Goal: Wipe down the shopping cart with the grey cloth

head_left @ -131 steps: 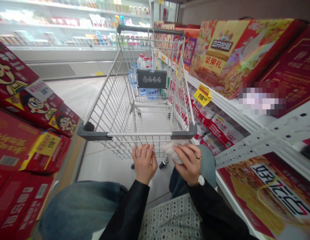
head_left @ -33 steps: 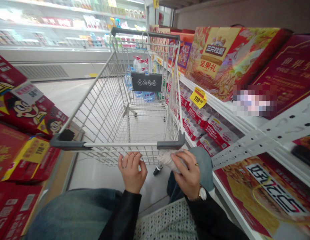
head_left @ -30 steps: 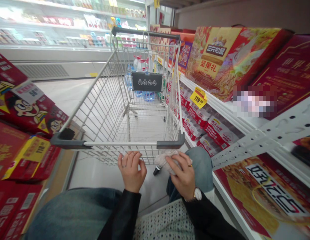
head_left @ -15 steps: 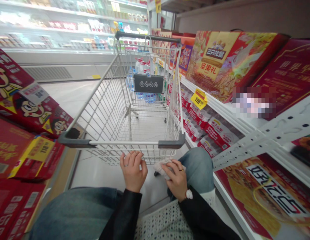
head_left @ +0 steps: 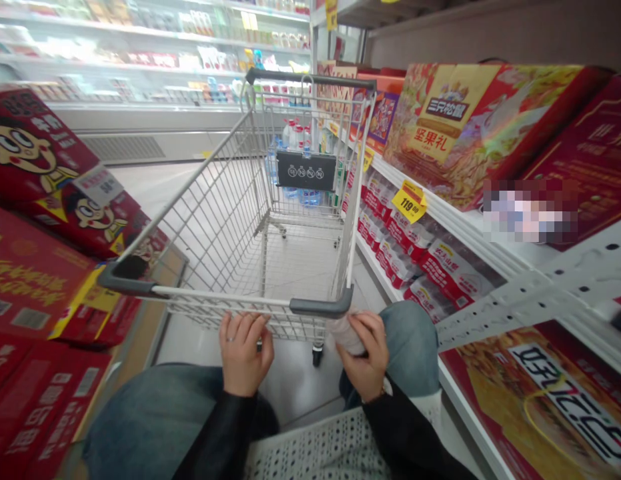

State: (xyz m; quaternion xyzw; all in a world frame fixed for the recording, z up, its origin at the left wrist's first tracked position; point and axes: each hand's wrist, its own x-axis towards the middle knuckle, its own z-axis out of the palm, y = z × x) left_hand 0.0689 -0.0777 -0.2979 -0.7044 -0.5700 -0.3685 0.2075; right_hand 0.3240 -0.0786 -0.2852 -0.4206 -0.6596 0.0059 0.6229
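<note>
A wire shopping cart [head_left: 225, 297] stands before me, its grey-cornered end close to my knees. My left hand [head_left: 244, 353] has its fingers curled over the wires just below that end's top rail. A pale, crumpled cloth [head_left: 345, 333] is in my right hand [head_left: 369, 353], pressed near the cart's right corner [head_left: 323, 305]. Whether the cloth touches the wires I cannot tell. At the far end of the basket hangs a dark sign plate [head_left: 306, 171].
Shelves with a nut gift box [head_left: 443, 127] and red-wrapped bottle packs [head_left: 453, 263] line the right. Red snack boxes [head_left: 97, 207] are stacked at left. A lit cooler [head_left: 140, 100] spans the back, and bottled water [head_left: 310, 197] stands beyond the cart.
The cart's near end has swung left, its right corner shifting left and down. My left hand has moved left with it. My right hand, with the cloth, has turned and moved slightly right.
</note>
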